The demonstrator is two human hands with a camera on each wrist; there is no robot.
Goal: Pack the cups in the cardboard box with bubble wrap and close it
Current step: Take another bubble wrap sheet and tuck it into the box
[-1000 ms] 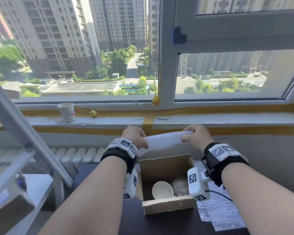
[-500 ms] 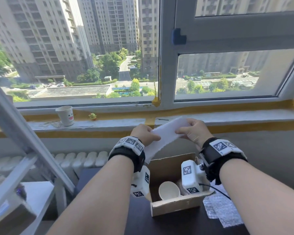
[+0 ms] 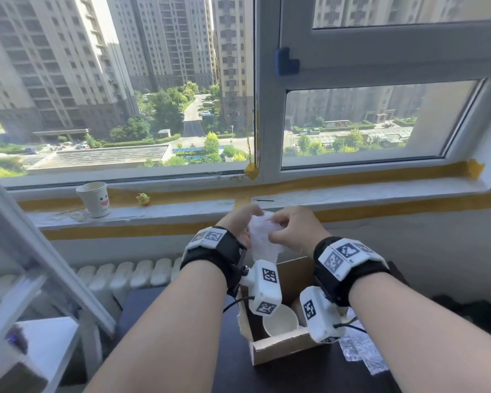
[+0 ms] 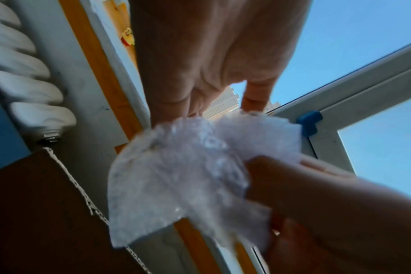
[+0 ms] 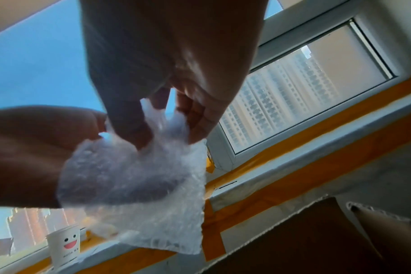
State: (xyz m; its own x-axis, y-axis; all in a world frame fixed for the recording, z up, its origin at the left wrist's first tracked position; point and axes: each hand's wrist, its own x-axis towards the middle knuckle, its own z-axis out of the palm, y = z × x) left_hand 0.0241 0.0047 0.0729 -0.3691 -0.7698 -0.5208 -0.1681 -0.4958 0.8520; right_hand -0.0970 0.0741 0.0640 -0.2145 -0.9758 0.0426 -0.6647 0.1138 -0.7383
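**Head view: wrap bunched straight above the box**

Left hand (image 3: 238, 222) and right hand (image 3: 292, 231) both pinch the crumpled bubble wrap (image 3: 262, 236), fingers curled; it hangs lengthwise down toward the open cardboard box (image 3: 281, 350); a cup (image 3: 279, 324) sits inside, directly below, about equally near either hand.

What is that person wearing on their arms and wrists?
Both forearms are bare, no sleeves. Each wrist has a black strap topped by a white plate printed with black-and-white square codes. Below each strap hangs a white boxy camera with the same codes and a thin black cable: left camera, right camera. Left hand and right hand wear no gloves.
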